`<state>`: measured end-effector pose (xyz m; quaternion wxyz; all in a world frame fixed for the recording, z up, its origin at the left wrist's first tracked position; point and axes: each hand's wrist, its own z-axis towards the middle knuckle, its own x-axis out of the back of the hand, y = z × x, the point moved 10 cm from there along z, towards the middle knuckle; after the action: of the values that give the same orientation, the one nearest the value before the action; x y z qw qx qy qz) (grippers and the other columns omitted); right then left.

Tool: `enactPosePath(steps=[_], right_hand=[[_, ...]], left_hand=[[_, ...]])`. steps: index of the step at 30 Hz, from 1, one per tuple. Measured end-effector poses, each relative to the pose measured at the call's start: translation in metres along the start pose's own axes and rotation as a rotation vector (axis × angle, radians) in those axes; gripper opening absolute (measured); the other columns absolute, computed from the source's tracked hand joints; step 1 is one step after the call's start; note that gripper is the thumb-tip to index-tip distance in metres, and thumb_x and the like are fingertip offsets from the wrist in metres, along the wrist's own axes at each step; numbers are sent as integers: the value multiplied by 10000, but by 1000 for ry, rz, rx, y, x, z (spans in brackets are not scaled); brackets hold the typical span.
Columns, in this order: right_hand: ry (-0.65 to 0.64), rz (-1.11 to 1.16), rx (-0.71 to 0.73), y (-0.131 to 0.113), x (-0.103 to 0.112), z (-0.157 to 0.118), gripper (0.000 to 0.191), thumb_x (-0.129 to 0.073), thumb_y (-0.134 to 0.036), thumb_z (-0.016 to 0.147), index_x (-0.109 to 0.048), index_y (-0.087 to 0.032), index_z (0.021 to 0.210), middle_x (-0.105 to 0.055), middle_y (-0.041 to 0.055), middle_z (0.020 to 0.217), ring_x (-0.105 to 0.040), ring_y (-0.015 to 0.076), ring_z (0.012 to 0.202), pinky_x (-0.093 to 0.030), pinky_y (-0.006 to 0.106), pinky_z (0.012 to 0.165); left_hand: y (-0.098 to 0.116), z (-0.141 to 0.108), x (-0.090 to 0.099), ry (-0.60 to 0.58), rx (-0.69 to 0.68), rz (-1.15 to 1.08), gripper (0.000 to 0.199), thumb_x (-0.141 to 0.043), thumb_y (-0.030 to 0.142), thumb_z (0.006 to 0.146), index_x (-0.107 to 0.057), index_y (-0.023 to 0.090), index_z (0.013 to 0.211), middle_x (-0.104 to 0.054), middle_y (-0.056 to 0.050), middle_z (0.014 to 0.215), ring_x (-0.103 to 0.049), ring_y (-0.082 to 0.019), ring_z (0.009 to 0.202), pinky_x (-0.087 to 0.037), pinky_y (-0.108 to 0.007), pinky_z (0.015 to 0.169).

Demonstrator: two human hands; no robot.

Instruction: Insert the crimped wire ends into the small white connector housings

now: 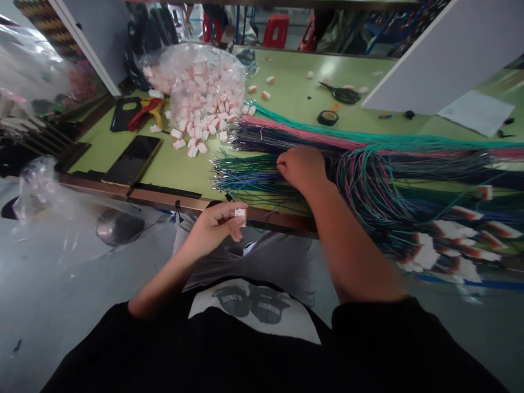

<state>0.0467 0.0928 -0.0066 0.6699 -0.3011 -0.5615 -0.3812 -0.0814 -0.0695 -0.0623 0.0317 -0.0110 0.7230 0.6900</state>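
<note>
My left hand (216,226) is in front of the table's near edge, its thumb and fingers closed on a small white connector (240,214). Thin wires run from near the connector toward the right. Over the bundle of green and blue wires (249,173), my right hand (301,166) has its fingers pinched together; what they hold, if anything, is too small to make out. Pink, teal and dark wires (286,131) lie just beyond it. A looped bunch of pink and green wires (364,180) rests right of my right wrist.
An open plastic bag of white-orange connectors (204,93) spills onto the green table (282,68). Left are a phone (133,159) and red-yellow pliers (145,113). Black tape (328,117) and scissors (344,94) lie behind the wires. Wired connectors (458,245) hang over the right edge.
</note>
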Motion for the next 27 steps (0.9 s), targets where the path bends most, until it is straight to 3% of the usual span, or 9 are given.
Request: enactPosePath(steps=[4, 9, 13, 17, 19, 22, 25, 27], right_hand=[[-25, -81, 50, -12, -15, 5, 214, -540, -128, 757, -749, -171, 771, -723, 148, 852, -611, 285, 842, -384, 393, 720], [-7, -57, 5, -6, -8, -2, 269, -474, -156, 802, -741, -187, 790, -731, 133, 832, -622, 271, 780, -361, 362, 644], [58, 61, -170, 18, 2, -4, 254, -473, -192, 808, -720, -191, 866, -726, 123, 860, -623, 267, 779, -366, 348, 627], [235, 288, -334, 32, 17, -12, 236, -506, -209, 793, -676, -178, 953, -713, 101, 920, -624, 241, 816, -415, 333, 680], [169, 385, -227, 14, 13, -10, 215, -510, -223, 803, -670, -195, 945, -714, 71, 894, -626, 221, 805, -422, 316, 677], [-64, 321, -63, -12, 1, -15, 154, -525, -254, 812, -677, -229, 807, -711, 44, 796, -619, 213, 746, -393, 305, 627], [-23, 160, -244, 16, 21, -31, 166, -535, -254, 806, -659, -222, 699, -693, 68, 743, -609, 230, 716, -369, 322, 612], [68, 240, -343, 35, 39, -44, 153, -548, -276, 800, -665, -211, 725, -689, 75, 750, -607, 233, 717, -381, 329, 623]], left_hand=[[-1, -1, -1, -9, 5, 25, 231, -690, 261, 775, -708, 176, 988, -655, 28, 580, -607, -98, 487, -513, -241, 541], [-2, 0, 1, 0, -7, 26, 249, -686, 286, 771, -707, 171, 991, -655, 24, 588, -607, -99, 493, -514, -241, 536], [-2, 0, 1, 0, -1, -3, 266, -702, 285, 758, -701, 164, 994, -653, 30, 589, -608, -97, 490, -519, -238, 532], [-7, 2, 3, 28, 17, -84, 277, -732, 302, 744, -696, 170, 985, -659, 30, 605, -608, -93, 490, -527, -232, 523], [-10, 5, 6, 60, 18, -133, 312, -744, 336, 737, -692, 161, 990, -664, 23, 624, -610, -94, 491, -529, -230, 512], [-12, 8, 9, 90, 7, -178, 354, -750, 352, 733, -688, 143, 1012, -666, 14, 652, -618, -96, 504, -535, -230, 508], [-13, 10, 10, 96, -1, -195, 339, -745, 320, 744, -689, 146, 1029, -666, 9, 672, -626, -94, 525, -546, -229, 526], [-13, 12, 10, 102, 1, -212, 324, -739, 305, 751, -691, 148, 1031, -663, 10, 674, -628, -94, 532, -548, -225, 527]])
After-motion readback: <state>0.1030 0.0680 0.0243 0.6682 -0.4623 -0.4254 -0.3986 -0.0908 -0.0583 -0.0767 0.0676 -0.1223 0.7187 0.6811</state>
